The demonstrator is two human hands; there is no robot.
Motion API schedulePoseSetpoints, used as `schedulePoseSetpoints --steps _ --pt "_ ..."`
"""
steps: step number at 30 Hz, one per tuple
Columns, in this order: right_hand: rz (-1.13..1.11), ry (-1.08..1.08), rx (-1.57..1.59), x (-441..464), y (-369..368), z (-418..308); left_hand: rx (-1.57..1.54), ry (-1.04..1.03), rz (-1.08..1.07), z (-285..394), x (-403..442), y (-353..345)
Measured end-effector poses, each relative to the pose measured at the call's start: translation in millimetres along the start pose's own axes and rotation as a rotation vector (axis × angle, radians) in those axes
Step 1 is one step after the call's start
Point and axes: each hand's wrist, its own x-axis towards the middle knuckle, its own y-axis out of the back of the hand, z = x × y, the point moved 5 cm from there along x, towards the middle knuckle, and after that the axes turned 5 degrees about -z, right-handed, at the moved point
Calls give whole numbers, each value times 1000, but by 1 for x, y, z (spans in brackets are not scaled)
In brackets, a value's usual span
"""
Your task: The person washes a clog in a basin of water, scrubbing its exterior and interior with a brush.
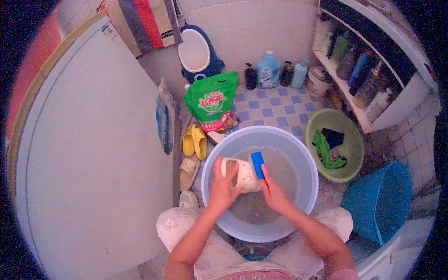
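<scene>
A cream clog with small holes (247, 178) is in my left hand (223, 185), held over a large pale basin (308, 186). The fingers of that hand wrap around the clog's heel end. My right hand (275, 191) grips a blue scrubbing brush (257, 163) against or very near the clog's toe; whether they touch is hard to tell. Cloudy water (280, 205) lies in the bottom of the basin, which stands between my knees.
Yellow clogs (199, 142) and beige slippers (188, 172) line the left, beside a white door (93, 163). A green detergent bag (212, 98) stands behind the basin. At right are a green basin with clothes (357, 158), a blue bucket (380, 205) and a bottle shelf (345, 88).
</scene>
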Motion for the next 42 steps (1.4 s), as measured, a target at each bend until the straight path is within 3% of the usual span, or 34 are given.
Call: schedulePoseSetpoints --steps 3,12,17,19,21,23,27,32,35,42 --pt "55 113 1 -3 5 -2 -15 31 -19 6 0 0" --pt "-267 40 -335 -45 -26 18 -2 34 47 -4 1 0" --pt "37 207 -196 -22 -8 -22 48 80 -14 13 -4 -2" --pt "12 172 -223 -18 -2 -26 59 66 -41 18 -3 -4" --pt "-15 144 -252 -18 -1 -23 -176 221 -33 10 0 -5" --pt "-172 38 -418 -23 -11 -9 -147 187 12 3 0 -5" --pt "-164 4 -372 -40 -17 8 -31 103 56 -2 1 -4" --pt "25 241 -279 -20 -3 -26 10 95 -15 12 -3 -5" --pt "-66 97 -318 -20 2 -31 -25 97 -18 16 -2 -6" --pt "-219 -9 -354 -42 -17 6 -69 97 22 -1 -4 -4"
